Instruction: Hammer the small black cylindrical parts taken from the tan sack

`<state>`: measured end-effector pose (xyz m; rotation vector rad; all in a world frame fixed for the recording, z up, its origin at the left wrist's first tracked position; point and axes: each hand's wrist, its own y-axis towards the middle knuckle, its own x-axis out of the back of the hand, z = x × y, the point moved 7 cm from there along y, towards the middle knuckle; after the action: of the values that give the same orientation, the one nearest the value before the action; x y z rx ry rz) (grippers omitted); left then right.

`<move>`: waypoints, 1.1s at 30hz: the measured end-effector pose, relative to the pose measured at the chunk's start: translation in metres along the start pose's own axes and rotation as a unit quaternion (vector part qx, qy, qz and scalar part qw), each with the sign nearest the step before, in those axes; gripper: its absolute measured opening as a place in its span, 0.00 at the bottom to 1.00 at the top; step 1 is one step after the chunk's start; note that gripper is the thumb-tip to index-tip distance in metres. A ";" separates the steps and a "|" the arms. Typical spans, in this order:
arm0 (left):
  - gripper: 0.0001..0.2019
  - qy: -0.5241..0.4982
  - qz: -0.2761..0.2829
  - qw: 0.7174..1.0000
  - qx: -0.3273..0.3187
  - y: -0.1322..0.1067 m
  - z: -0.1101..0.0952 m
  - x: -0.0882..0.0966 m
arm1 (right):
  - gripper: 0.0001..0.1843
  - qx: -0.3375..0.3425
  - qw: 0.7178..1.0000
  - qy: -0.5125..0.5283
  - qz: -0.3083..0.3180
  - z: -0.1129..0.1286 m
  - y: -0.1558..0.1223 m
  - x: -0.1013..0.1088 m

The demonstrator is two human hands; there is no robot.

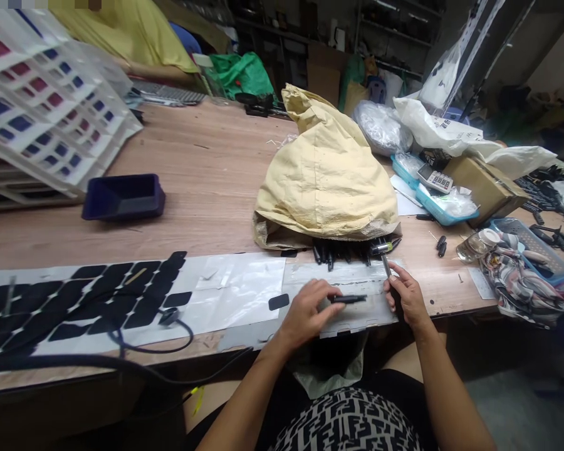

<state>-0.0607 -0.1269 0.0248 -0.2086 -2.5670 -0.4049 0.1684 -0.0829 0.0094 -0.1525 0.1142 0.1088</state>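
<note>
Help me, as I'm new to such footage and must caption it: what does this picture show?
There is no machine here: a person works with two bare hands, seen in one picture from a camera worn on the head, looking forward and down. The right hand holds a hammer-like tool. The left hand has its fingers around one end of a slim black piece. On the wooden table sit a pale yellow sack, with black parts poking out along its near edge, and a dark blue tray. To the left, black pads cover much of a white sheet.
</note>
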 end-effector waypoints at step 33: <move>0.12 0.180 -0.149 0.903 0.360 0.059 0.070 0.041 | 0.29 0.011 0.999 -0.048 0.020 -0.006 -0.002 -0.007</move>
<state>-0.1155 -0.0455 0.0036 0.4870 -2.1996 0.3852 0.1608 -0.0866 0.0050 -0.1227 0.0218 0.1551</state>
